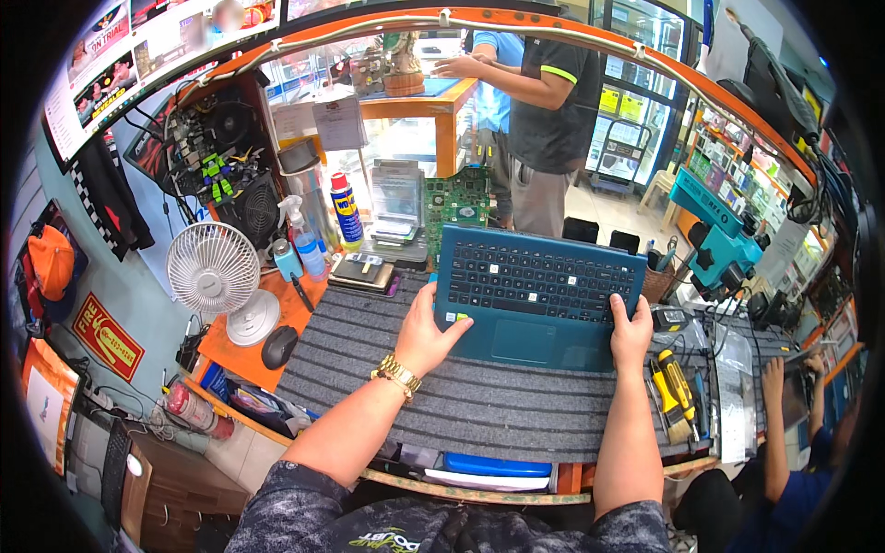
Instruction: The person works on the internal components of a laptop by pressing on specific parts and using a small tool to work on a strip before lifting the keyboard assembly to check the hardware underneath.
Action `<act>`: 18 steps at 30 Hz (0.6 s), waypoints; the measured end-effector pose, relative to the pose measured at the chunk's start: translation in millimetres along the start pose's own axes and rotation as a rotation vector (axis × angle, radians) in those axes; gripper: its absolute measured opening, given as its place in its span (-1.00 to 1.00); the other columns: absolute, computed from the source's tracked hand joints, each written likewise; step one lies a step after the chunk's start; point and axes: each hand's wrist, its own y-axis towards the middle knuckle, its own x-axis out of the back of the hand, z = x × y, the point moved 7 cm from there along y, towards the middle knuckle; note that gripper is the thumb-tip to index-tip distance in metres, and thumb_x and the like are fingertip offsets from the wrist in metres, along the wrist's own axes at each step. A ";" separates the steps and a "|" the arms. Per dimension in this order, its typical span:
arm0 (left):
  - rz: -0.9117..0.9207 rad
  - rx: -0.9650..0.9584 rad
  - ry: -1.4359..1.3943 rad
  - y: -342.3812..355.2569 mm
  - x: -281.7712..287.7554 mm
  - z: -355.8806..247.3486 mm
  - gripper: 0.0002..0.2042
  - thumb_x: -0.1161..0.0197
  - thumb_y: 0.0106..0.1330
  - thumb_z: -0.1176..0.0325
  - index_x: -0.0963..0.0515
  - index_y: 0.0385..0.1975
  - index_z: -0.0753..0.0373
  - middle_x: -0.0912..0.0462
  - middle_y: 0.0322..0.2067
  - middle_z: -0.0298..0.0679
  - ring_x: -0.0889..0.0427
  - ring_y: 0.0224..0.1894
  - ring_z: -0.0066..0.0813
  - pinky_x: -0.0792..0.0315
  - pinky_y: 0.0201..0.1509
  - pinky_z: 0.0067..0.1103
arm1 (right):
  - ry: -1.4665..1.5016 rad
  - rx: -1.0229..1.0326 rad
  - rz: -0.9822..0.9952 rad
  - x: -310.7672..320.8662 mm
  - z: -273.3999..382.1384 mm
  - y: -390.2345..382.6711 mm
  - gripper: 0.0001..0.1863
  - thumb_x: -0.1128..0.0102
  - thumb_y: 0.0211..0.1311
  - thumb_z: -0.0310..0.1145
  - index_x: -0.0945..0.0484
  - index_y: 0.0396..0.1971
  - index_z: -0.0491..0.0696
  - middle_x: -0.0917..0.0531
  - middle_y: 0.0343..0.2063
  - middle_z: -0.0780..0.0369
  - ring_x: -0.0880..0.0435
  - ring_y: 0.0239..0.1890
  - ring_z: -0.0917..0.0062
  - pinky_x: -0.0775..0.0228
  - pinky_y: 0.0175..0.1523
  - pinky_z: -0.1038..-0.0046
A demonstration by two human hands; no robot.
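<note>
A dark teal laptop keyboard deck [524,341], with black keys and a touchpad, is held up at a tilt over the grey ribbed mat [415,405]. No screen shows on it. My left hand [430,330] grips its left edge, thumb on the palm rest beside small stickers. My right hand [631,332] grips the right edge, thumb on top near the keys. The fingers of both hands are mostly hidden behind the deck. Several small white stickers lie on the keys. Behind the deck stands a green circuit board [458,198].
A white fan [214,267], a black mouse [279,347], a spray bottle [306,244] and a blue spray can [347,214] stand left. Yellow-handled screwdrivers [678,382] and a teal microscope [710,230] are at right. A co-worker's hands [774,378] show far right; people stand beyond the bench.
</note>
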 end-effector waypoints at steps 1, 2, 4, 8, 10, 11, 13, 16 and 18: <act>0.002 0.000 0.000 0.0 -0.7 0.8 -0.14 -0.78 0.49 0.04 -0.45 0.61 0.31 -0.88 0.30 0.08 -0.90 0.30 0.00 -0.71 0.41 -0.19 | -0.001 -0.001 -0.001 -0.3 -0.2 -0.3 -0.72 -0.64 0.73 -0.37 -0.78 0.20 -0.17 -0.93 0.07 0.25 -0.83 0.08 0.60 -0.66 0.29 0.44; -0.004 0.014 -0.025 0.0 -0.8 2.4 -0.15 -0.76 0.51 0.02 -0.45 0.61 0.31 -0.88 0.30 0.09 -0.90 0.30 0.02 -0.72 0.41 -0.18 | 0.035 -0.002 0.004 -1.6 -0.5 -0.5 -0.72 -0.64 0.73 -0.37 -0.78 0.20 -0.18 -0.93 0.07 0.25 -0.83 0.08 0.60 -0.67 0.29 0.44; -0.009 0.030 -0.048 -0.5 -0.5 2.3 -0.16 -0.74 0.54 0.00 -0.45 0.61 0.31 -0.88 0.29 0.09 -0.90 0.31 0.05 -0.72 0.41 -0.16 | 0.072 -0.004 0.010 -5.2 1.6 -2.2 -0.71 -0.65 0.72 -0.37 -0.78 0.20 -0.18 -0.93 0.06 0.24 -0.83 0.08 0.60 -0.67 0.28 0.44; -0.026 0.090 -0.041 4.2 4.9 -1.1 -0.29 -0.59 0.68 -0.10 -0.52 0.50 0.34 -0.89 0.22 0.17 -0.90 0.27 0.20 -0.73 0.37 -0.08 | -0.005 -0.003 0.000 -7.2 7.3 -5.0 -0.72 -0.64 0.73 -0.36 -0.79 0.19 -0.18 -0.93 0.05 0.24 -0.83 0.07 0.60 -0.67 0.28 0.44; -0.004 0.141 -0.063 12.1 4.8 -3.5 -0.30 -0.51 0.73 -0.19 -0.55 0.43 0.37 -0.88 0.23 0.23 -0.87 0.30 0.33 -0.73 0.38 -0.02 | -0.001 0.005 -0.006 -4.8 6.2 -4.5 -0.73 -0.63 0.74 -0.35 -0.79 0.18 -0.18 -0.93 0.05 0.24 -0.83 0.06 0.60 -0.67 0.27 0.45; -0.029 0.112 -0.031 16.3 6.0 -10.1 -0.30 -0.45 0.75 -0.25 -0.58 0.38 0.36 -0.89 0.16 0.25 -0.88 0.24 0.39 -0.74 0.30 0.01 | 0.007 0.029 -0.012 -2.8 5.9 -3.6 -0.74 -0.62 0.76 -0.34 -0.79 0.17 -0.18 -0.92 0.05 0.25 -0.82 0.06 0.60 -0.66 0.27 0.45; -0.075 0.061 0.009 23.1 8.7 -20.0 -0.25 -0.31 0.77 -0.42 -0.60 0.26 0.34 -0.92 0.02 0.28 -0.90 0.09 0.49 -0.75 0.15 0.11 | 0.015 0.049 -0.020 -1.2 3.2 -2.2 -0.74 -0.60 0.78 -0.32 -0.80 0.16 -0.18 -0.92 0.04 0.25 -0.82 0.05 0.61 -0.66 0.26 0.45; -0.033 0.155 0.120 29.1 5.0 -19.6 -0.22 -0.29 0.75 -0.46 -0.60 0.23 0.34 -0.92 -0.01 0.28 -0.90 0.05 0.49 -0.75 0.11 0.14 | -0.004 0.037 -0.023 -0.7 -1.7 -1.4 -0.74 -0.56 0.82 -0.28 -0.80 0.14 -0.19 -0.91 0.02 0.27 -0.80 0.04 0.61 -0.65 0.25 0.44; -0.034 0.174 0.181 32.1 1.9 -24.3 -0.17 -0.33 0.70 -0.51 -0.60 0.24 0.35 -0.93 -0.03 0.28 -0.92 0.03 0.47 -0.77 0.09 0.14 | 0.050 0.037 -0.031 0.2 -2.5 -1.6 -0.72 -0.55 0.83 -0.24 -0.81 0.13 -0.18 -0.90 0.01 0.28 -0.79 0.03 0.62 -0.63 0.25 0.44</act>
